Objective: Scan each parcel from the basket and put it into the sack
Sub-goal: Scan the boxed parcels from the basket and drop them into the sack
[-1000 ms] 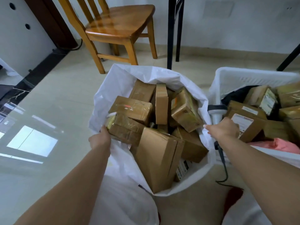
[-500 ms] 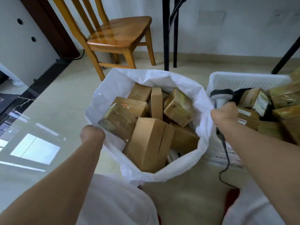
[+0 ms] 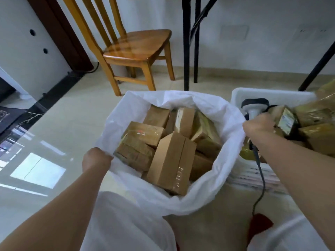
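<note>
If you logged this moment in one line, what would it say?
left hand: grips white plastic sack rim | right hand: holds grey handheld scanner | brown cardboard parcels: in sack

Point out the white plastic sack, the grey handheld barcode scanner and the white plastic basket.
white plastic sack [image 3: 183,99]: head view, far rim.
grey handheld barcode scanner [image 3: 255,104]: head view, scanner head.
white plastic basket [image 3: 275,96]: head view, far rim.

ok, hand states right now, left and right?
Left hand: closed, gripping the sack rim.
Right hand: closed on the scanner handle, also pinching the sack's rim.
</note>
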Motion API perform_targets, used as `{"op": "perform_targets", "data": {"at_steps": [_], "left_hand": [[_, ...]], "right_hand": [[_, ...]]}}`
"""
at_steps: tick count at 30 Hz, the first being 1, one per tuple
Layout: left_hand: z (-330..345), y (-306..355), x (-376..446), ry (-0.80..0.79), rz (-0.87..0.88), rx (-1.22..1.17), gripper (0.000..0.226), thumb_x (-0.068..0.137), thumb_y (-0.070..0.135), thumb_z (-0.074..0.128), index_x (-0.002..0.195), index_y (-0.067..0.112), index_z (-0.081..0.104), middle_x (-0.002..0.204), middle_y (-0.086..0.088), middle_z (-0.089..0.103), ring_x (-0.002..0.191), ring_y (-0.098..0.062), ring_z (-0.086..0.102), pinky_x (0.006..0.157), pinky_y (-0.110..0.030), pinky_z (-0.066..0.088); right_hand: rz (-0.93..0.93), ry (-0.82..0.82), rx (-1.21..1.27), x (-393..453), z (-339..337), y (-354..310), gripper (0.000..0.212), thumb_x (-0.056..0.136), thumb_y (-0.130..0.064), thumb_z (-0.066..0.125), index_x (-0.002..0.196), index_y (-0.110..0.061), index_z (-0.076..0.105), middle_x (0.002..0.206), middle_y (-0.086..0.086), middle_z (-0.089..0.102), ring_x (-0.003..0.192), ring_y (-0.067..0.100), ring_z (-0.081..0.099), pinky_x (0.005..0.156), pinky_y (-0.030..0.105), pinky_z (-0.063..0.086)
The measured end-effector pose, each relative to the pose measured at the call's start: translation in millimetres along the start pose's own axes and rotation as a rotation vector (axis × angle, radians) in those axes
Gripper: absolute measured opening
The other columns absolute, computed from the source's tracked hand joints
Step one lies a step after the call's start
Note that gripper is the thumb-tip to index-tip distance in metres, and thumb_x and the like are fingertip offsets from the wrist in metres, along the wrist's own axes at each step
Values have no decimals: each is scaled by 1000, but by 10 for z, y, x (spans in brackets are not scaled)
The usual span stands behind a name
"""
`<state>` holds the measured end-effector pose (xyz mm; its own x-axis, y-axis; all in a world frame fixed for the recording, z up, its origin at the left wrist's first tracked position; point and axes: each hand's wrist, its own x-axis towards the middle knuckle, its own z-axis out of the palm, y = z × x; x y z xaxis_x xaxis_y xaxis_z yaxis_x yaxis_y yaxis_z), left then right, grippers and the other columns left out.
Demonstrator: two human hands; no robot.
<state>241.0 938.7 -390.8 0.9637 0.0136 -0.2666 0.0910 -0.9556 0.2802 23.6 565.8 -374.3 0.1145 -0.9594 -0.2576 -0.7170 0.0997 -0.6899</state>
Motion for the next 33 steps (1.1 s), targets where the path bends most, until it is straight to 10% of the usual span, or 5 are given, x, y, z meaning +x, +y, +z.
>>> {"op": "perform_targets", "data": {"at_steps": [5,16,20,24,33], "left_hand": [[170,10,-249,-129,-41,-195,34,90,25,67,81,-8,63,76,-18,65,62,-32,67,60,-38,58],[562,38,-992,-454,-378,-750,35,95,23,57,126,8,50,117,-23,51,102,-43,58,61,-44,57],[691,-39,-1023,-382,-264,-678,29,94,-1,50,123,1,54,82,-10,55,69,-23,61,61,-35,59],[662,-77,-1072,-243,-267,-582,24,93,17,64,80,3,50,80,-13,69,76,-30,70,68,-35,59],[444,-111,-1032,-135,-311,-682,29,91,20,69,84,-2,53,81,-12,58,58,-26,63,30,-19,35]], "right_hand": [[-19,-80,-48,-133,62,246,44,77,-8,76,115,5,57,112,25,64,100,40,66,83,50,57],[24,-111,49,-674,147,938,48,78,-23,79,116,-5,55,110,19,66,96,35,69,81,49,58],[39,-137,8,-870,110,1018,44,87,-11,69,126,-2,51,124,20,59,113,39,59,90,43,50],[27,-145,-74,-862,109,1005,44,90,-14,65,129,-2,50,127,20,58,117,38,56,94,44,47],[-12,-153,-26,-819,-27,934,66,80,-25,79,131,2,48,130,20,58,118,37,57,93,42,48]]}}
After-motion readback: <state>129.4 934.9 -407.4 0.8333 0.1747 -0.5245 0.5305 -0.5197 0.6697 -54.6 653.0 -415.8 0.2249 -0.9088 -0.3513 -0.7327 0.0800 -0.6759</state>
